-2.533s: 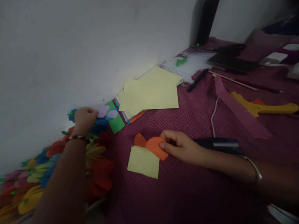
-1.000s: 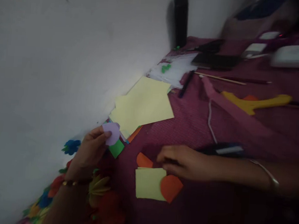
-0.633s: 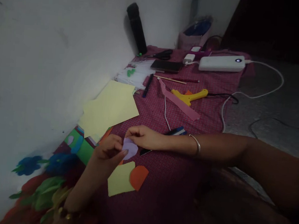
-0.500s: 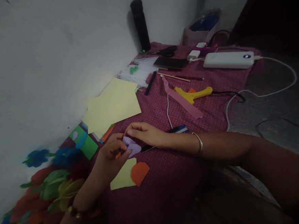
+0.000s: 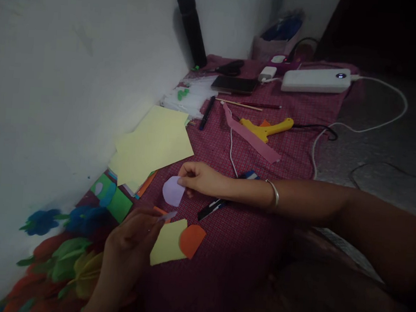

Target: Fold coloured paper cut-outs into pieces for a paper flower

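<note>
My right hand (image 5: 199, 179) reaches across the magenta cloth (image 5: 246, 225) and pinches a lilac paper petal (image 5: 172, 191) by its edge. Closer to me, my left hand (image 5: 130, 240) is closed on a second thin lilac piece (image 5: 168, 215), seen almost edge-on at the fingertips. Just below the hands lie a small yellow paper square (image 5: 167, 242) and an orange petal (image 5: 192, 240) overlapping its right side. A dark cutter-like tool (image 5: 211, 209) lies under my right wrist.
Yellow sheets (image 5: 151, 145) and green paper (image 5: 118, 203) lie by the wall. Paper flowers (image 5: 61, 262) pile at the lower left. Farther back are a pink strip (image 5: 252, 140), yellow glue gun (image 5: 267, 128), pen (image 5: 206, 113), phone (image 5: 234, 84), white power bank (image 5: 315, 80) and black bottle (image 5: 192, 27).
My left hand brought the lilac paper from the wall side to my right hand. The hands have since drawn apart, each with a lilac piece. The view swung up and right.
</note>
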A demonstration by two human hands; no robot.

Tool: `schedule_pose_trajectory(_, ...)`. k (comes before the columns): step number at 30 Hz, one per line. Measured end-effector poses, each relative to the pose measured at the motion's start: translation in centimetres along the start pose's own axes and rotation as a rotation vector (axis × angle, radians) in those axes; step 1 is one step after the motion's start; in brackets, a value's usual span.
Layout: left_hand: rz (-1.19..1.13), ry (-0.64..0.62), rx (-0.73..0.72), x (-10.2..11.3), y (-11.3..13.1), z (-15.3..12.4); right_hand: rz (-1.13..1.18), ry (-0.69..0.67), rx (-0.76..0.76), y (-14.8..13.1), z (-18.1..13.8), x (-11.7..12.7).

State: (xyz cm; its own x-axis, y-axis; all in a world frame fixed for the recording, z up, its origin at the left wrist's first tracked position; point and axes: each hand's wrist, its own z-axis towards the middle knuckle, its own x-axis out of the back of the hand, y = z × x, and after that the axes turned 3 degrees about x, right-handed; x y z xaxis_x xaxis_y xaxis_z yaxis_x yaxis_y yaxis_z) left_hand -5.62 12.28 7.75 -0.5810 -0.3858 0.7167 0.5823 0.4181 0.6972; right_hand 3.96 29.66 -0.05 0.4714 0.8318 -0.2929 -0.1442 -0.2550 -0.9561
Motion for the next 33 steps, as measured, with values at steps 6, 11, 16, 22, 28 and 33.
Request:
schedule_pose_trajectory(6,-0.451,0.040,0.437,-0.4,-0.9,0.3,-0.023,-0.083,0.081,0.0,-0.3,-0.1)
schedule_pose_trajectory(11,-0.626,-0.034,0.557,-1.8,-0.7,1.1,-0.078,-0.123,0.113,0.0,-0.6,-0.1)
schedule_pose_trajectory(16,-0.653,-0.057,0.456,-3.4,-1.7,2.1,-0.045,-0.131,0.087,0.0,-0.8,-0.3)
schedule_pose_trajectory(22,-0.816,0.092,0.362,-5.2,-2.1,3.2,0.053,-0.102,-0.004,0.5,-0.7,-0.3)
schedule_pose_trajectory(28,-0.801,0.237,0.366,-4.9,-2.1,3.1,0.022,-0.027,0.005,0.7,-0.5,-0.2)
schedule_pose_trajectory(33,-0.743,0.287,0.375,-3.8,-3.0,2.9,0.016,0.002,0.001,0.1,-0.6,-0.2)
